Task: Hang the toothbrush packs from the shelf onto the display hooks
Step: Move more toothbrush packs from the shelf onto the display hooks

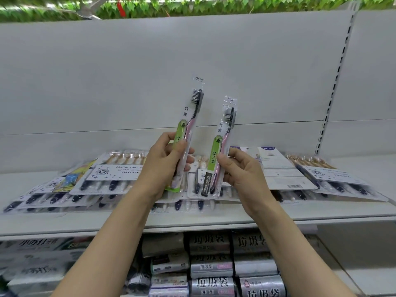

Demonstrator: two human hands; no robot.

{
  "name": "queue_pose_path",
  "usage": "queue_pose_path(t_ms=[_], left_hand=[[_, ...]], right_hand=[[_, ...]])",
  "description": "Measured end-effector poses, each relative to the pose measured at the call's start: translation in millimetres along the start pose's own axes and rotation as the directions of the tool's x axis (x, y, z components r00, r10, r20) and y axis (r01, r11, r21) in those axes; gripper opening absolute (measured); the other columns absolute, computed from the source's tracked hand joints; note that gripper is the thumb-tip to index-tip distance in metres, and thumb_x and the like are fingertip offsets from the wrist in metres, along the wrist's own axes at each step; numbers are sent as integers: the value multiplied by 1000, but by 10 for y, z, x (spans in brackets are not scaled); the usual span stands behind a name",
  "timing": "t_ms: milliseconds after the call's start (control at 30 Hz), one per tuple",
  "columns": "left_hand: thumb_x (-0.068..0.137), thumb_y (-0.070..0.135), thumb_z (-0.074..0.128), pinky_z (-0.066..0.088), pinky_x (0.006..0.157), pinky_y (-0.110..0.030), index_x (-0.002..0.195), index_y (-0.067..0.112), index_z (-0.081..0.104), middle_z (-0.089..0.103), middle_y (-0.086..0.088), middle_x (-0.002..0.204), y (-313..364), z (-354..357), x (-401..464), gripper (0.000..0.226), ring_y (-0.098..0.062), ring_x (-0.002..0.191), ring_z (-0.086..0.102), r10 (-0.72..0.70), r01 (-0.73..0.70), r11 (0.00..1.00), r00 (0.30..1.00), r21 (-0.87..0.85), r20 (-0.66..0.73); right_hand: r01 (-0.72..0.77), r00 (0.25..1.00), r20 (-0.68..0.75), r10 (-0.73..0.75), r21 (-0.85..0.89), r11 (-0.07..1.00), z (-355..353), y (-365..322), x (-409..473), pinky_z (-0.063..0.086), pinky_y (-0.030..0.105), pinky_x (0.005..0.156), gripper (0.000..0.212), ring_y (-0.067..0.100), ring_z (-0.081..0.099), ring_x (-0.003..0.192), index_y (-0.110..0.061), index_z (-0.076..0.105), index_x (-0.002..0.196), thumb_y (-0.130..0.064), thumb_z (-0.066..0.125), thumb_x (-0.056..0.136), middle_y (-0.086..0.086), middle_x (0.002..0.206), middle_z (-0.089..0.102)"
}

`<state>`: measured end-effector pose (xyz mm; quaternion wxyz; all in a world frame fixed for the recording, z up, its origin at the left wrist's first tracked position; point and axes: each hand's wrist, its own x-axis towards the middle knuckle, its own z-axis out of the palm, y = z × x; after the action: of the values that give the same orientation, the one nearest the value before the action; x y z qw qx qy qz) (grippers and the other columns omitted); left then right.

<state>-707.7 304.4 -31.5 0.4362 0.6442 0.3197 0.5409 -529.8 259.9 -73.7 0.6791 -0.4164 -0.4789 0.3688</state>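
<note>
Each of my hands holds up one single toothbrush pack in front of the white back panel. My left hand (pixel 164 162) grips a clear pack with a green label and a pink-handled, dark-bristled brush (pixel 191 116), standing upright. My right hand (pixel 240 170) pinches a second pack of the same kind (pixel 222 140), slightly lower and to the right. Both packs have their hang tabs at the top. Behind the hands, several wide multi-brush packs (pixel 115 174) lie flat in overlapping piles on the white shelf (pixel 192 221). No display hooks are in view.
More flat multi-brush packs (pixel 330 176) lie at the shelf's right end. A slotted upright rail (pixel 334 82) runs up the back panel on the right. Rolls of bagged goods (pixel 211 264) fill the shelf below. Green foliage (pixel 192 5) lines the top.
</note>
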Motion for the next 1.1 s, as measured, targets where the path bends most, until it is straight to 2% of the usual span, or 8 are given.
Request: queue_pose_path(t_ms=[133, 267, 433, 533, 633, 800, 933, 1100], left_hand=[[94, 21, 62, 60, 66, -28, 112, 5, 62, 76, -10, 93, -107, -100, -291, 24, -18, 78, 73, -66, 55, 990, 994, -130, -85], [85, 18, 69, 61, 81, -35, 104, 5, 67, 76, -12, 97, -215, -356, -631, 23, -24, 90, 74, -158, 122, 968, 976, -221, -151], [85, 20, 67, 58, 81, -35, 100, 2, 71, 75, -16, 99, -231, -892, -1104, 23, -25, 94, 73, -231, 150, 924, 952, -351, -201], [87, 19, 65, 58, 73, -29, 105, -3, 71, 75, -18, 100, -220, -1303, -1397, 29, -23, 89, 73, -259, 166, 904, 946, -393, -195], [84, 22, 68, 53, 58, -20, 107, -5, 69, 75, -17, 92, -213, -1796, -1702, 35, -17, 72, 71, -259, 176, 910, 948, -375, -184], [80, 27, 71, 53, 66, -31, 96, 5, 73, 74, -18, 91, -226, -2969, -2245, 27, -23, 75, 69, -286, 203, 928, 925, -311, -248], [89, 15, 66, 57, 66, -34, 93, 6, 71, 74, -16, 83, -205, -3947, -2683, 10, -24, 69, 69, -290, 181, 935, 885, -305, -364], [90, 13, 65, 53, 55, -24, 89, 7, 69, 72, -9, 73, -186, -4983, -3149, 8, -17, 61, 67, -273, 155, 950, 835, -272, -478]], right_hand=[[16, 998, 59, -16, 1, 1000, 182, 111, -129, 57, 37, 86, 25, 27, 70, 99, -9, 68, 114, -21, 70, 92, 17, 107, 74], [4, 994, 105, -4, -7, 1000, 525, 192, -336, 56, 44, 92, 21, 23, 71, 101, -14, 70, 113, -20, 70, 93, 6, 104, 76], [-17, 986, 163, 21, -31, 999, 1098, 235, -655, 56, 45, 97, 12, 16, 72, 98, -24, 71, 105, -20, 69, 94, -5, 99, 77], [-19, 984, 176, 25, -36, 999, 1544, 292, -878, 56, 42, 96, 13, 16, 72, 96, -20, 71, 106, -18, 69, 93, -4, 97, 77], [9, 981, 195, -2, -33, 999, 2082, 394, -1180, 56, 37, 92, 13, 16, 72, 93, -15, 72, 106, -14, 69, 93, 2, 98, 77], [-44, 965, 258, 46, -15, 999, 3311, 615, -1752, 58, 40, 86, 12, 20, 72, 91, -20, 74, 103, -14, 68, 94, 5, 96, 78], [-31, 949, 313, 41, -36, 999, 4333, 775, -2094, 54, 47, 76, 13, 22, 63, 79, -14, 76, 96, -25, 71, 93, 16, 92, 74], [-88, 926, 371, 71, 30, 996, 5384, 800, -2311, 56, 46, 83, 18, 24, 69, 87, -17, 77, 102, -32, 69, 94, 10, 97, 76]])
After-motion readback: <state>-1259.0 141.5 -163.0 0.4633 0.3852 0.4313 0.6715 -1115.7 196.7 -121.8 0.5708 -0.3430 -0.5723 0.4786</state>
